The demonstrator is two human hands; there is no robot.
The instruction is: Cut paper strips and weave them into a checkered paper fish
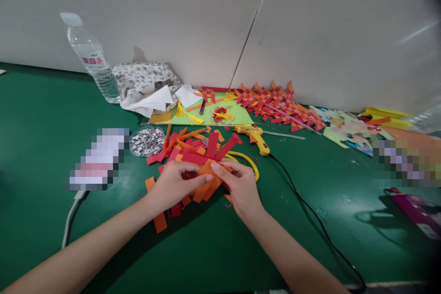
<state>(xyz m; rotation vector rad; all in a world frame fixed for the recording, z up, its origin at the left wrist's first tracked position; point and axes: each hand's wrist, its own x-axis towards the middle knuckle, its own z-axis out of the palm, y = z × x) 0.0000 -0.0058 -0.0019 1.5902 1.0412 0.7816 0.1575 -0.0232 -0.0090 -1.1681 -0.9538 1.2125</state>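
Observation:
Between my two hands is an orange paper strip [206, 168], pinched with red strips crossing behind it. My left hand [175, 183] closes on its left side, thumb pointing right. On the other side my right hand [243, 188] grips it, thumb pressed on the paper. Beneath and around both hands lies a heap of loose red and orange strips [186, 144]. Just beyond my right hand sits a yellow glue gun [253, 137], its nozzle toward the left. A clear dish of googly eyes [148, 141] is left of the heap.
Finished-looking woven paper fish [275, 103] pile against the wall. A water bottle [91, 57] stands beside a patterned tissue pouch [146, 85]. A blurred phone [99, 160] with a cable lies left; the glue gun's black cord [310, 211] runs right. Scissors [255, 158] have yellow handles.

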